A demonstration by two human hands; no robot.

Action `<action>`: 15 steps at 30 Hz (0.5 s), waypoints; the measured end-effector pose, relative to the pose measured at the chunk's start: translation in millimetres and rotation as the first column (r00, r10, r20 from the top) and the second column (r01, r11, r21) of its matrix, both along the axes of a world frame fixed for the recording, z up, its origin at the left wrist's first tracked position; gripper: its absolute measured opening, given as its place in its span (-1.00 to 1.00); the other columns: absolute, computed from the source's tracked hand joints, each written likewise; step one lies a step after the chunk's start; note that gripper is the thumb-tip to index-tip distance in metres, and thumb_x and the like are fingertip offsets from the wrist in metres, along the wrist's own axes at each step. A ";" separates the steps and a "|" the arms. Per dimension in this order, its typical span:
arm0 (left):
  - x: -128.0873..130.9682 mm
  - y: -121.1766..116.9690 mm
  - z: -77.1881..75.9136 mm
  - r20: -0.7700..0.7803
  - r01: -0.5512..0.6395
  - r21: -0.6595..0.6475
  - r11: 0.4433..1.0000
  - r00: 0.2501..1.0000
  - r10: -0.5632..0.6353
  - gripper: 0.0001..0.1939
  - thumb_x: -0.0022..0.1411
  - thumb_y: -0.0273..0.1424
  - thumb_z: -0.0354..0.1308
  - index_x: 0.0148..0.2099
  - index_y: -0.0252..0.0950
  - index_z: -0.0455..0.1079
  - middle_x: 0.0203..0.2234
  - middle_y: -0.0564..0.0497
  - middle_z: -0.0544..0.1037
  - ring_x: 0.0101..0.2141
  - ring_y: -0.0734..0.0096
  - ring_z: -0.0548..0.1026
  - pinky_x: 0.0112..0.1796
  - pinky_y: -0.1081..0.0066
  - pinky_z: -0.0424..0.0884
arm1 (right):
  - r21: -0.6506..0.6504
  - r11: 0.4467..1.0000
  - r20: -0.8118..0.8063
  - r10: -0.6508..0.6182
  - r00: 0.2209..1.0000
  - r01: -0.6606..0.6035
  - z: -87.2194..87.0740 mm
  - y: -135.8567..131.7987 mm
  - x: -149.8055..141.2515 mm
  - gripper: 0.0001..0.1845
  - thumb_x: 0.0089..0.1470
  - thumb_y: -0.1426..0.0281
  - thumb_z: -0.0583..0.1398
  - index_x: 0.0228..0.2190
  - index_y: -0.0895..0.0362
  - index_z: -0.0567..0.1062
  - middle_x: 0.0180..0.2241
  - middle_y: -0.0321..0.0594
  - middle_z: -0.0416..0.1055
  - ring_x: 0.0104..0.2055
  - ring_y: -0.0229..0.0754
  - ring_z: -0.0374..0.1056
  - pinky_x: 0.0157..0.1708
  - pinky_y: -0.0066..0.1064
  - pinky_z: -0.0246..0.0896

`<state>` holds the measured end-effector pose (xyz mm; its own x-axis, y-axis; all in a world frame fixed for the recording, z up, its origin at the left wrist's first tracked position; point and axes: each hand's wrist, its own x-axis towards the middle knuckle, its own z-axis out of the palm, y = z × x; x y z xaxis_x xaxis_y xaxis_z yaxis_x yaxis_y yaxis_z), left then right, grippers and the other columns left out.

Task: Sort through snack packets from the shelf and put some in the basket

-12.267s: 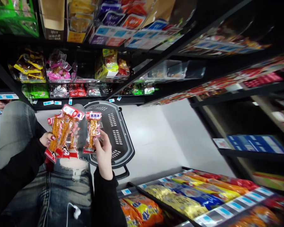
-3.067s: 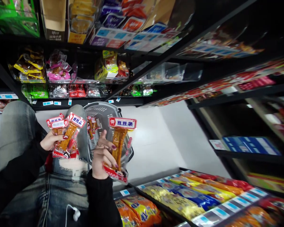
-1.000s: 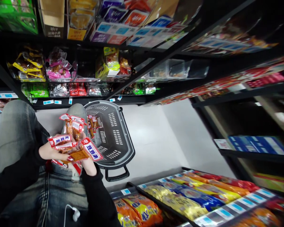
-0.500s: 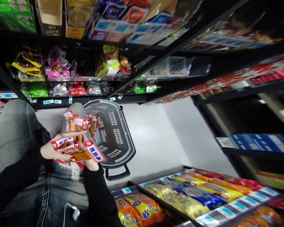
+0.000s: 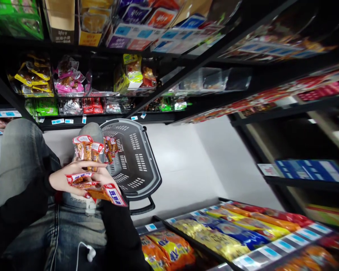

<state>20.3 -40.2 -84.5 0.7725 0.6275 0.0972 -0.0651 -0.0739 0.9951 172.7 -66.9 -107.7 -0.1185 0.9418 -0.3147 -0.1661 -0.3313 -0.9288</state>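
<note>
Both hands meet above my lap. My left hand (image 5: 63, 178) is closed round several clear-and-red snack packets (image 5: 80, 180) with brown sticks inside; one packet (image 5: 114, 194) juts to the right, its printed label facing up. One finger of that hand reaches across my right hand (image 5: 106, 177). Partly covered, the right hand lies against a second bunch of the same packets (image 5: 87, 150), which fans out over my knee, and its fingers are mostly hidden. Beside my leg stands a grey shopping basket (image 5: 155, 177), and several packets of this kind (image 5: 110, 148) lie at its left side.
Dark shelves with snack bins (image 5: 70, 81) stand in front of me. At lower right a low rack holds bagged snacks (image 5: 211, 237). White floor (image 5: 180, 162) shows right of the basket. An earphone (image 5: 90, 254) hangs over my lap.
One packet has left my right hand's raised grip of three seconds ago, and both hands have come together over the lap. Lately the left hand's packets have shifted slightly down and right.
</note>
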 end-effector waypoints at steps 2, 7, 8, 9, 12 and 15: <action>-0.4 -1.0 -2.0 -0.009 -0.045 -0.002 0.999 0.999 0.045 -0.76 -0.09 -0.43 0.28 -0.27 -0.25 0.54 0.19 -0.11 0.27 0.09 -0.03 0.31 0.11 0.08 0.14 | -0.043 0.999 -0.029 0.022 0.999 -0.023 -1.9 -1.0 -1.3 -0.47 -0.21 0.29 0.30 -0.10 -0.02 0.43 -0.31 -0.27 0.52 -0.24 -0.07 0.46 -0.26 -0.25 0.41; 0.0 -4.9 -2.1 -0.038 -0.138 -0.081 0.987 0.990 0.136 -0.62 -0.05 -0.48 0.27 -0.10 -0.26 0.50 0.09 -0.14 0.39 0.02 0.03 0.40 0.07 0.14 0.24 | -0.012 1.000 -0.118 0.008 0.993 -0.009 -26.9 -20.1 5.2 -0.39 -0.18 0.08 0.22 -0.05 -0.01 0.40 -0.22 -0.19 0.49 -0.10 -0.02 0.41 -0.10 -0.14 0.33; -0.1 -5.0 -0.6 -0.037 -0.143 -0.105 0.984 0.990 0.139 -0.57 -0.04 -0.49 0.26 -0.04 -0.26 0.46 0.05 -0.15 0.44 0.00 0.05 0.42 0.05 0.15 0.27 | 0.005 1.000 -0.116 0.008 0.993 -0.007 -31.4 -23.6 7.0 -0.36 -0.20 0.06 0.24 -0.04 -0.02 0.39 -0.20 -0.18 0.49 -0.06 -0.01 0.39 -0.04 -0.13 0.30; -0.3 -4.8 1.0 -0.030 -0.148 -0.122 0.981 0.989 0.145 -0.50 -0.04 -0.50 0.26 0.02 -0.26 0.42 0.01 -0.16 0.48 -0.01 0.05 0.43 0.05 0.14 0.28 | 0.017 1.000 -0.113 0.012 0.994 -0.011 -34.8 -26.0 8.3 -0.34 -0.21 0.06 0.25 -0.03 -0.02 0.38 -0.18 -0.17 0.48 -0.02 -0.01 0.36 -0.01 -0.13 0.26; -1.2 -3.4 3.9 -0.015 -0.166 -0.131 0.977 0.986 0.166 -0.39 -0.04 -0.48 0.27 0.12 -0.25 0.33 -0.03 -0.16 0.51 0.03 0.03 0.40 0.07 0.12 0.24 | 0.015 1.000 -0.124 0.010 0.992 -0.008 -36.5 -26.6 7.4 -0.32 -0.22 0.05 0.27 -0.02 -0.03 0.37 -0.15 -0.15 0.47 0.01 -0.01 0.34 0.02 -0.12 0.24; -2.5 -2.8 1.5 -0.040 -0.160 -0.133 0.978 0.987 0.156 -0.43 -0.03 -0.44 0.28 0.09 -0.25 0.36 0.00 -0.17 0.48 -0.01 0.01 0.43 0.05 0.14 0.26 | 0.017 1.000 -0.135 -0.010 0.991 0.012 -31.0 -21.7 1.6 -0.32 -0.22 0.04 0.26 -0.02 -0.05 0.37 -0.15 -0.16 0.48 0.00 -0.02 0.35 0.01 -0.12 0.25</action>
